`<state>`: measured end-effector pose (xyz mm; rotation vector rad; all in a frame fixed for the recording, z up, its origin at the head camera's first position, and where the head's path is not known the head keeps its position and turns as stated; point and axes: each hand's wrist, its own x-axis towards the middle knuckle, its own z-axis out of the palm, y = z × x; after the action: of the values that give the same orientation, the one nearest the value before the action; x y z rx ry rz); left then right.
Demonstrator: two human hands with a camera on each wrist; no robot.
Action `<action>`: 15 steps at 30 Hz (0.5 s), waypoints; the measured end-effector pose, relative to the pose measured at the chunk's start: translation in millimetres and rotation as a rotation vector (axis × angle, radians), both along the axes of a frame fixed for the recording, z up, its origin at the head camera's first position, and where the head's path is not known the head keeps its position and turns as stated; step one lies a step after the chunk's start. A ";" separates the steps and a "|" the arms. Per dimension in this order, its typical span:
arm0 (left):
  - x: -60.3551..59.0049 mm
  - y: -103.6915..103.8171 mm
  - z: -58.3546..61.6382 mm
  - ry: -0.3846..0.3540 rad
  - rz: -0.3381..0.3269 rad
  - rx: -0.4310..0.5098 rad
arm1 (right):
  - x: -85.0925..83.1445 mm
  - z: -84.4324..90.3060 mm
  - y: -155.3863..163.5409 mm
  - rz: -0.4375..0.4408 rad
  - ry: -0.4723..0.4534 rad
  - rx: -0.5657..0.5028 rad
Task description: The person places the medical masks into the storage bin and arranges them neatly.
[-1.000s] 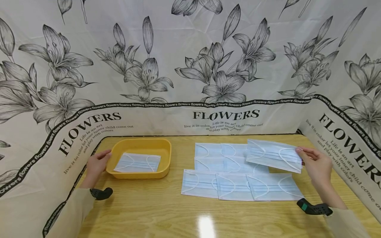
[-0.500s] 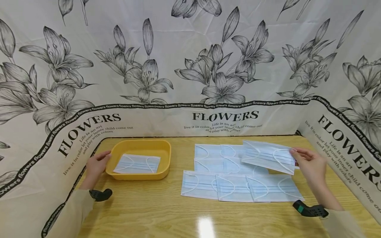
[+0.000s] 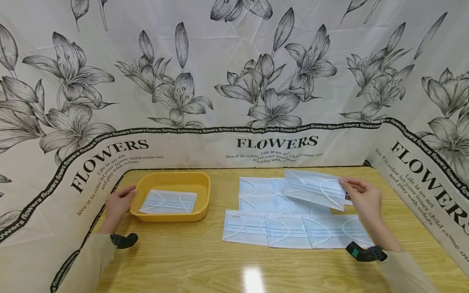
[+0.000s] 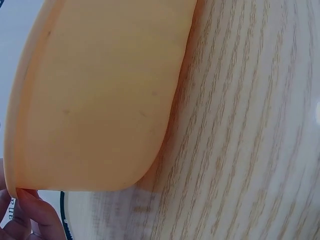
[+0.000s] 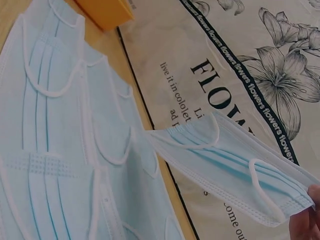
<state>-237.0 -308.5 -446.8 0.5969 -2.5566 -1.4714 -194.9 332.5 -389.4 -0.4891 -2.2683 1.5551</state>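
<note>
wooden table (image 3: 205, 252) with a glossy grain, walled on three sides by a white cloth backdrop (image 3: 234, 81) printed with black lilies and the word "flowers".

item in hand: one light blue face mask (image 3: 315, 188), lifted clear of the table and held roughly level above the far right corner of the laid-out masks. the right hand (image 3: 362, 200) pinches its right short edge between thumb and fingertips; the right wrist view shows the mask hanging free in the air, ear loop uppermost, with only a fingertip visible at the frame's edge.

beneath and beside it: a group of flat blue masks (image 3: 293, 231) lies on the table in two overlapping rows, near row of three, far row partly covered by the held mask.

to the left, well apart from the group: a yellow tray (image 3: 205, 191) holding a single mask (image 3: 168, 202) flat on its floor. the left hand (image 3: 117, 205) grips the tray's left rim, fingers curled on the edge.
</note>
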 end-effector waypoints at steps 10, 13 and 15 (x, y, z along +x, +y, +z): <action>1.2 0.7 2.0 -0.003 -0.004 0.008 | -16.4 -21.5 -20.1 0.002 -0.027 0.055; 1.7 1.1 2.9 -0.009 -0.006 0.018 | -27.8 -40.6 -13.2 0.014 -0.002 0.029; 1.8 1.2 3.3 -0.011 -0.005 0.022 | -36.2 -53.3 -7.9 0.027 0.021 -0.005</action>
<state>-235.2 -307.3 -443.5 0.6033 -2.5550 -1.5041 -231.1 324.7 -442.7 -0.4429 -2.2646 1.5722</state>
